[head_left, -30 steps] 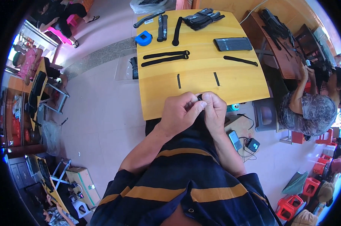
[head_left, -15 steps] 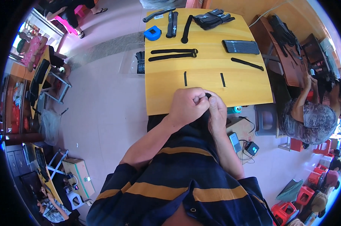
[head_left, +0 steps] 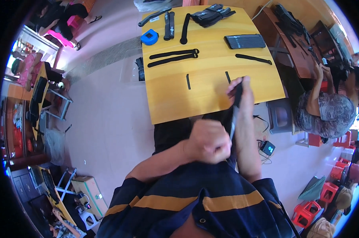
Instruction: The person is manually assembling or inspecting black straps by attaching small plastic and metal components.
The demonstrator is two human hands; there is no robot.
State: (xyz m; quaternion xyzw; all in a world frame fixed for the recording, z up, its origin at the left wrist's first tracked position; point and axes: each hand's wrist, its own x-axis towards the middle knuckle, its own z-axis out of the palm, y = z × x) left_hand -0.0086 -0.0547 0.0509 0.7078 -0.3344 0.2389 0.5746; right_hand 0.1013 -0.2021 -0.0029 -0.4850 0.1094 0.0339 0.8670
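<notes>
A black strap runs right of the frame's centre: the right hand pinches its upper end, the left hand, a blurred fist, grips its lower end. The yellow tabletop above bears 2 looped straps and a blue tape measure; red stools stand lower right.

Worktop: upper centre of our frame.
Tape measure: on its upper left, behind two straps.
Strap stack: on its right, behind a single strap.
Held strap: centre, between our left hand and right hand.
</notes>
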